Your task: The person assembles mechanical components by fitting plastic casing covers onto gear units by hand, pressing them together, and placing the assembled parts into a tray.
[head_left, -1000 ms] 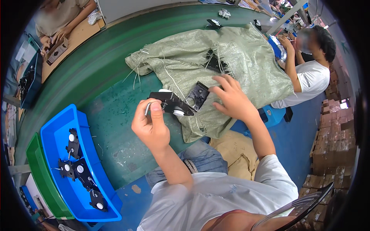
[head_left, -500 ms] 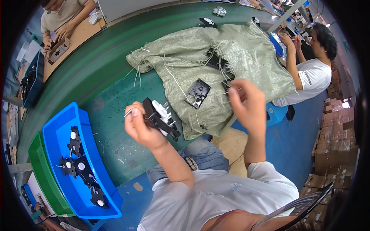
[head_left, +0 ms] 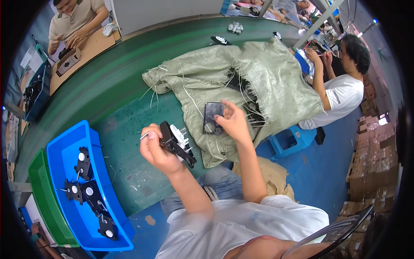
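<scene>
My left hand (head_left: 158,151) grips a black plastic gear assembly (head_left: 171,139) over the green bench. White gears and pins stick out of its right side, and a thin metal rod juts out left of my fingers. In my right hand (head_left: 235,124) is a flat, dark rectangular plastic cover (head_left: 212,113) with a round opening near its lower end. My thumb presses on its face; the other fingers are partly behind it. The cover is just in front of a pale green woven sack (head_left: 194,93), whose frayed opening shows more black parts (head_left: 254,110).
At left, a blue bin (head_left: 123,216) holds several black assemblies with white discs, beside a green bin (head_left: 47,194). A blue stool (head_left: 293,142) stands at right. One co-worker (head_left: 345,93) sits beyond the sack; another (head_left: 79,26) works across the bench.
My right hand has moved left from the sack's opening and taken hold of the dark cover that lay on the sack. My left hand keeps the gear assembly in nearly the same place.
</scene>
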{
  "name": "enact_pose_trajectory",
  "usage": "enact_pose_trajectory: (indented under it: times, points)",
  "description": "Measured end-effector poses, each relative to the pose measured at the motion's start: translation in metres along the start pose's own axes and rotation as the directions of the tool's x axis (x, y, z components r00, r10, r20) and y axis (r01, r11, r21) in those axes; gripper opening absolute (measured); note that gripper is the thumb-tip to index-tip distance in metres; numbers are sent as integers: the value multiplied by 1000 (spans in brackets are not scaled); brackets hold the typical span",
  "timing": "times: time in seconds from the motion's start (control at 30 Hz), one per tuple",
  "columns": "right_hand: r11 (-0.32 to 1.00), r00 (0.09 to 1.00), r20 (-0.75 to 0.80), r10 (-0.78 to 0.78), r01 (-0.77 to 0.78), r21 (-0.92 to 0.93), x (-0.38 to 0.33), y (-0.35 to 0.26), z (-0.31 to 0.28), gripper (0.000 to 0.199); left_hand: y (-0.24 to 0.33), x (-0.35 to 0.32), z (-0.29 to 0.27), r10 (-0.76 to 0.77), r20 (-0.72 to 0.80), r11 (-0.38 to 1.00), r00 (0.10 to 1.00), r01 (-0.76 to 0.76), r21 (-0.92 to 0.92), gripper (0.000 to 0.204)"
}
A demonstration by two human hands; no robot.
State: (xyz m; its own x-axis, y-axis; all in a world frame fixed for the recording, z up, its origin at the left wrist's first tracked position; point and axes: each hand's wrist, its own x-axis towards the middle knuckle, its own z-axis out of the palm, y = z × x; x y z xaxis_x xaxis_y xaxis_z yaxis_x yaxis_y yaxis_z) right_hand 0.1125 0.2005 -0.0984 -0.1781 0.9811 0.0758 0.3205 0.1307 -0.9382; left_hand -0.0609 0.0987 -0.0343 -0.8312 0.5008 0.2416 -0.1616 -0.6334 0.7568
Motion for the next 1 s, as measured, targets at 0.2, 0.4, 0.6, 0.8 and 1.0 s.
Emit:
enact_pose_trajectory:
  times: [0.2, 0.4, 0.6, 0.8, 1.0]
  points:
    - [700, 993, 12, 116, -90, 709, -10, 0, 8, 44, -1, 0, -13, -19, 32, 1000, 999, 19, -4, 22]
    - [89, 962, 241, 125, -253, 963, -19, -37, 30, 42, -1, 2, -9, -33, 40, 999, 999, 32, 30, 23]
    - [142, 963, 267, -24, -261, 955, -23, -33, 41, 46, -6, 3, -5, -36, 25, 998, 999, 35, 49, 22]
    - [335, 967, 253, 3, -240, 911, -40, -56, 48, 48, -4, -1, 1, -89, 49, 977, 995, 78, 198, 21]
    - [561, 954, 292, -70, -204, 802, -51, -69, 45, 46, -8, -3, 4, -85, 106, 963, 991, 54, 265, 22]
